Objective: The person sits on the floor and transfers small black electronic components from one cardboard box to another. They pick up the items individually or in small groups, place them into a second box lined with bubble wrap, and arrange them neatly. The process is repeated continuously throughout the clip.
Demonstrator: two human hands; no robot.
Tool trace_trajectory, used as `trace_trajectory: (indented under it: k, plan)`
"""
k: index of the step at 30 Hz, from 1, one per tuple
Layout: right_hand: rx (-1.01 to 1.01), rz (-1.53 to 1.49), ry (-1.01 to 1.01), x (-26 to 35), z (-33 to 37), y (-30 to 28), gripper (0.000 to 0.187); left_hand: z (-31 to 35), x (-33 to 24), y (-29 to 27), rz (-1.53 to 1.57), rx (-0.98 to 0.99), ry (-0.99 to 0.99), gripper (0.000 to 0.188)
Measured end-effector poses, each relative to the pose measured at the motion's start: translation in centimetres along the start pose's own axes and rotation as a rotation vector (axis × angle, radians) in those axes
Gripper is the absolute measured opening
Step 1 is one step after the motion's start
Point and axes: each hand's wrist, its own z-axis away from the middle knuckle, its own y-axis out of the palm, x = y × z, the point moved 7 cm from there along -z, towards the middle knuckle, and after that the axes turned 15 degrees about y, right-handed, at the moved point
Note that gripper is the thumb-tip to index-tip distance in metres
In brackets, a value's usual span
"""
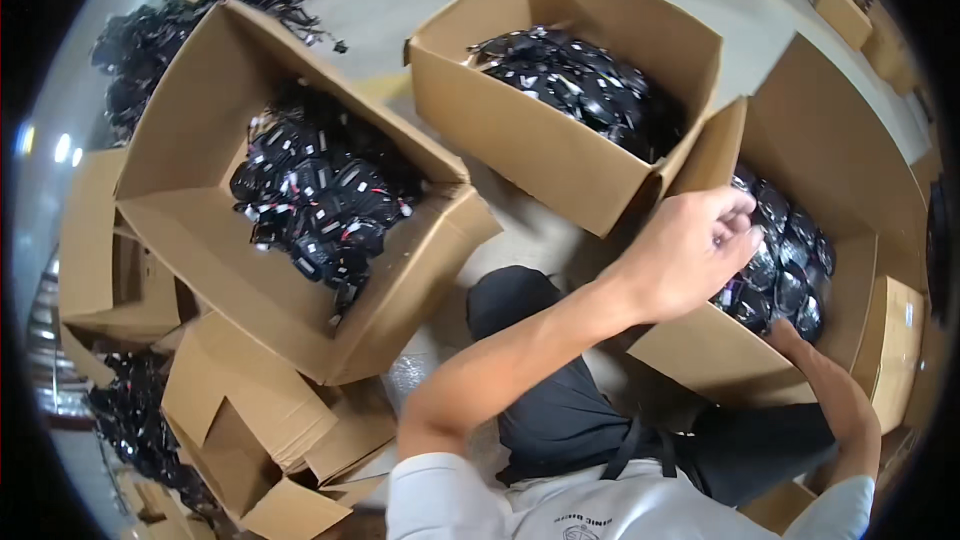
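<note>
My left hand [690,250] is over the near left edge of the right-hand cardboard box [700,355]. Its fingers are loosely curled in, and nothing shows between them. Down inside that box, at its near side, my right hand [786,336] reaches among shiny black rounded bundles [790,240] that look wrapped in clear plastic. The fingers of this hand are hidden, so its hold cannot be made out. The bundles lie packed close together, and my left hand covers part of the pile.
At left, a tilted open box [190,240] holds black cabled parts [320,190] with small white connectors. Another box [530,140] of black wrapped bundles stands ahead. Opened cardboard [240,390] lies at lower left. More black parts [150,50] are heaped at far left.
</note>
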Motion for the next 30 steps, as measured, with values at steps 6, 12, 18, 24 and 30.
trace_trajectory:
  k: [6, 12, 18, 24, 30]
  plan:
    - [0.167, -0.608, 0.265, 3.6, 4.3, -6.0, 0.03, 11.1, -4.3, -23.1, -0.554, -0.431, -0.212, 0.031]
    - [-0.09, -0.51, 0.021, 11.3, 5.9, -7.3, 0.028, 38.8, 4.7, -46.4, -1.344, -0.168, -1.071, 0.044]
    - [-0.039, -0.633, 0.235, 11.6, 6.8, -7.4, 0.026, 44.0, 11.7, -48.5, -1.742, 0.22, -1.073, 0.063]
    - [-0.059, -0.457, 0.178, 12.3, 5.8, -7.7, 0.022, 46.2, 12.7, -55.2, -1.539, 0.211, -0.876, 0.06]
    - [-0.139, -0.481, 0.179, 11.4, 6.1, -7.3, 0.024, 43.2, 13.4, -53.3, -1.575, 0.199, -0.92, 0.053]
